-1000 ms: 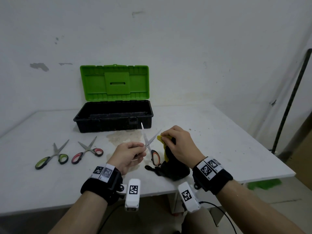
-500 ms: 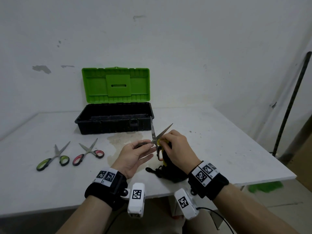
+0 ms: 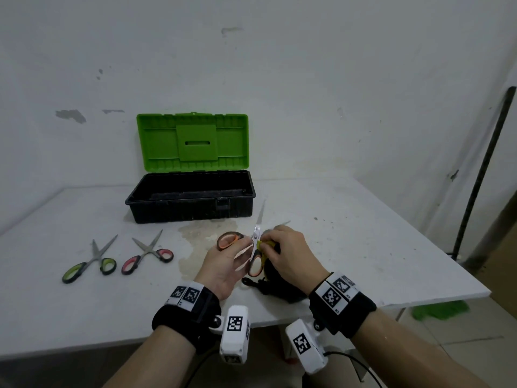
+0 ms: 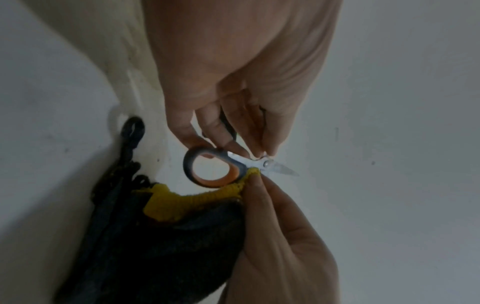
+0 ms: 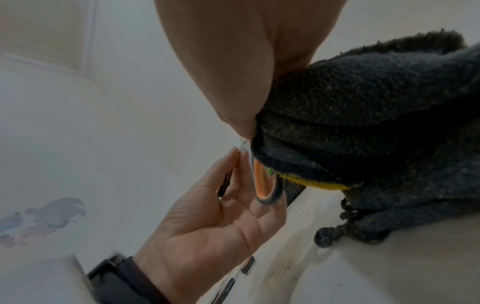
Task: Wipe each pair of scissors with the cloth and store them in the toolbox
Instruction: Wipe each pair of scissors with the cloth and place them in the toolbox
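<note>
Scissors [image 3: 253,245] with orange handles sit above the table's front, pinched near the pivot by my left hand [image 3: 223,264]. My right hand [image 3: 289,254] grips the soft cloth [image 4: 166,236] against them. I judge them light, stiff, sharp, slippery: hold at pivot or loops.

Setting: plain utility or workshop-type room, sparsely furnished; exact kind of premises cannot be told.
- Wall [image 3: 279,79]: white-painted, scuffed, with grey patches where paint has flaked.
- Table [image 3: 377,247]: white board top, stained and speckled, set against the wall.
- Toolbox [image 3: 193,203]: black plastic base, green lid standing open, at the back of the table.
- Pole [image 3: 481,175]: dark, leaning against the wall to the right.
- Floor [image 3: 475,331]: pale, with joint lines; a green item [image 3: 439,310] lies on it below the table edge, blurred.
</note>
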`<action>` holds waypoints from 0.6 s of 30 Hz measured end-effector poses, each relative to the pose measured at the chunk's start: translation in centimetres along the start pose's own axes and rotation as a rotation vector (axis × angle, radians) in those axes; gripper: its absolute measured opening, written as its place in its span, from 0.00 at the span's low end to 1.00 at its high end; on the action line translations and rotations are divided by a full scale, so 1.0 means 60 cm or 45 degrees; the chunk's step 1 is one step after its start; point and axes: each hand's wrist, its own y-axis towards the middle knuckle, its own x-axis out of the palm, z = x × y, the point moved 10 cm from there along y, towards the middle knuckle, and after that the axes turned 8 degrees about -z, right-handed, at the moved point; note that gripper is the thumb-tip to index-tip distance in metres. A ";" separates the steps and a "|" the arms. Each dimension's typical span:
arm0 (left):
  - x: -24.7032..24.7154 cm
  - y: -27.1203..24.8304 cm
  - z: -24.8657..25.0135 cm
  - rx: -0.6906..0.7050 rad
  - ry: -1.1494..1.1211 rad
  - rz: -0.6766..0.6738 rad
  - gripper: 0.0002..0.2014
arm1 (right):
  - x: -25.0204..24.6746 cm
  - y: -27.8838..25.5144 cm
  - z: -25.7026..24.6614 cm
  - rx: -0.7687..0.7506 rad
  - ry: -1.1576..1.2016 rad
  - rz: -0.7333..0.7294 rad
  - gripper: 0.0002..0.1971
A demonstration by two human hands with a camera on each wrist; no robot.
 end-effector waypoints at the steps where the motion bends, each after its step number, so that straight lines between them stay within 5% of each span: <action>1: 0.006 -0.002 -0.002 0.001 -0.025 -0.024 0.05 | 0.002 -0.001 0.000 0.005 0.004 -0.002 0.07; 11: -0.009 -0.007 0.005 0.098 0.097 0.092 0.12 | -0.038 -0.016 0.014 0.099 0.090 0.013 0.11; 18: 0.018 -0.010 0.008 0.163 0.221 0.045 0.05 | -0.043 -0.004 -0.031 -0.174 -0.017 0.075 0.09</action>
